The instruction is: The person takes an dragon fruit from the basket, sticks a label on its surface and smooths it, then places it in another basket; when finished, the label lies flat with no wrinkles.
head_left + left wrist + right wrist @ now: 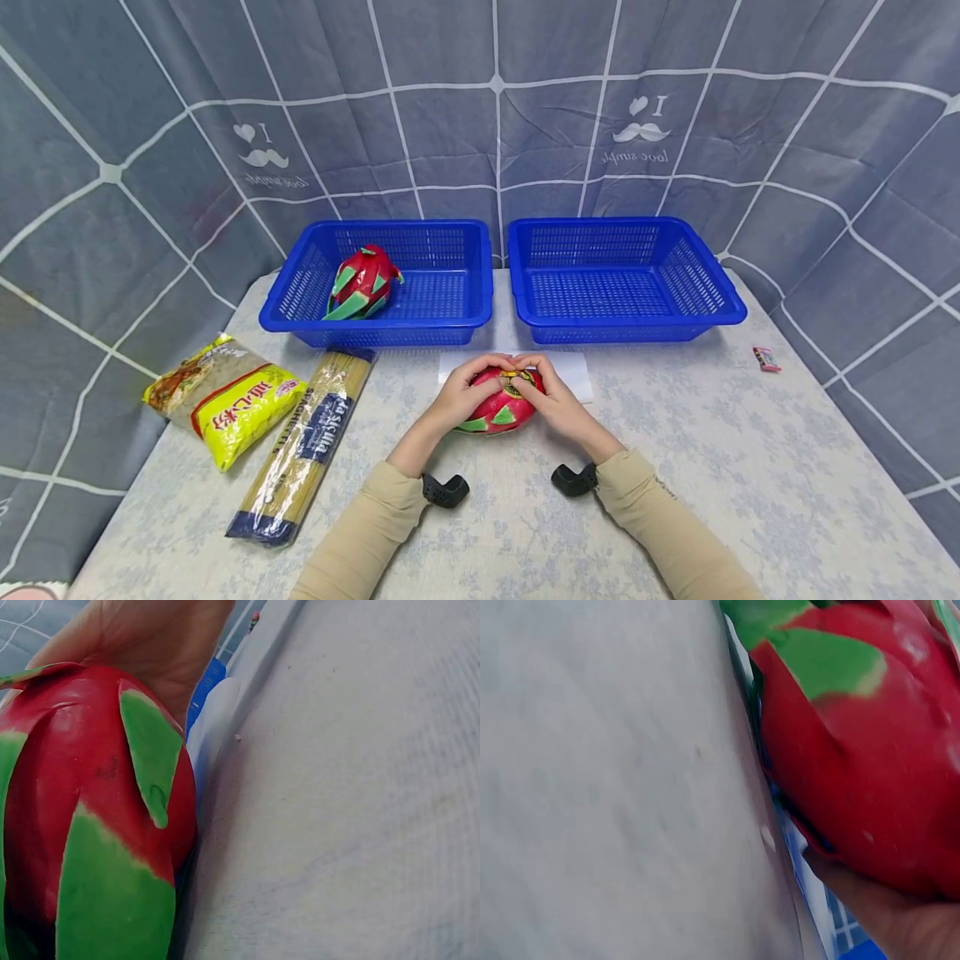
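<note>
A red dragon fruit (pixel 504 410) with green scales lies on the table in front of me, a yellow and dark label (pixel 517 382) on its top. My left hand (pixel 467 393) curves round its left side and my right hand (pixel 557 402) round its right, thumbs near the label and fingertips meeting behind. Close up, the left wrist view has the dragon fruit (pixel 97 772) against the palm. Fingers (pixel 885 907) reach under its edge in the right wrist view. Part of a white sheet (pixel 576 371) shows beneath and behind the hands.
Behind stand two blue baskets; the left basket (pixel 442 323) holds another dragon fruit (pixel 365 279), while the right basket (pixel 630 320) has nothing inside. A spaghetti pack (pixel 311 442) and a yellow food bag (pixel 232 400) lie at left. A small pink packet (pixel 767 359) sits far right.
</note>
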A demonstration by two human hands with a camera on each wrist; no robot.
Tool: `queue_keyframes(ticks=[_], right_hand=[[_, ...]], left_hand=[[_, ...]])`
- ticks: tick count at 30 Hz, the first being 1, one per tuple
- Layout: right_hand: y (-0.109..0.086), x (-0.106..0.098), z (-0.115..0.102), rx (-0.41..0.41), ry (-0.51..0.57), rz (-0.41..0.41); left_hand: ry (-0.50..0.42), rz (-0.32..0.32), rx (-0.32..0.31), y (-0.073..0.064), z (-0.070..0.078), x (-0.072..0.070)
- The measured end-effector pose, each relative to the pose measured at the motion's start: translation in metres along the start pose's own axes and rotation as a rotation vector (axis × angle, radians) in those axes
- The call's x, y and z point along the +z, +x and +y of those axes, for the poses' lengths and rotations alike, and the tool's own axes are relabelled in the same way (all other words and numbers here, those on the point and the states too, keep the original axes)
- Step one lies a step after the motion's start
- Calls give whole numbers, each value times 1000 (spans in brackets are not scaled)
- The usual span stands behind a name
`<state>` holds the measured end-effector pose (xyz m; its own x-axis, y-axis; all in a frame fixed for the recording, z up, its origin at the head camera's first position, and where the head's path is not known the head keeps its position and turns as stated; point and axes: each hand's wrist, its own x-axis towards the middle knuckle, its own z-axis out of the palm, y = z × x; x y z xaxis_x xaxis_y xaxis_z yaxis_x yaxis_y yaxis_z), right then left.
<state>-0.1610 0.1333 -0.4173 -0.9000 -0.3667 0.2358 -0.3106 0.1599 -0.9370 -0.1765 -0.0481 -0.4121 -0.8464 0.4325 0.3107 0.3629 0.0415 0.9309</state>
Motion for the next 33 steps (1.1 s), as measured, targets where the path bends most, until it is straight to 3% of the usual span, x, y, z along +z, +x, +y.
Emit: queue_keyframes(ticks=[6,12,15,18,23,28,33], right_hand=[[-1,5,0,-30,-65,71],[0,5,3,-11,-11,107],[0,5,3,-8,-5,108],[1,5,0,1,-5,110],[1,5,-2,9,13,109],[2,5,-1,-3,21,107],[2,6,-1,-22,0,104]], left_hand=[[57,-11,-7,-1,5,0],[183,-19,53,0,8,4],[187,-5,63,1,4,5],[125,18,46,3,-6,4],[-32,53,-49,8,-28,3],[-145,65,-85,9,-34,1],[-194,92,-101,8,-35,0]])
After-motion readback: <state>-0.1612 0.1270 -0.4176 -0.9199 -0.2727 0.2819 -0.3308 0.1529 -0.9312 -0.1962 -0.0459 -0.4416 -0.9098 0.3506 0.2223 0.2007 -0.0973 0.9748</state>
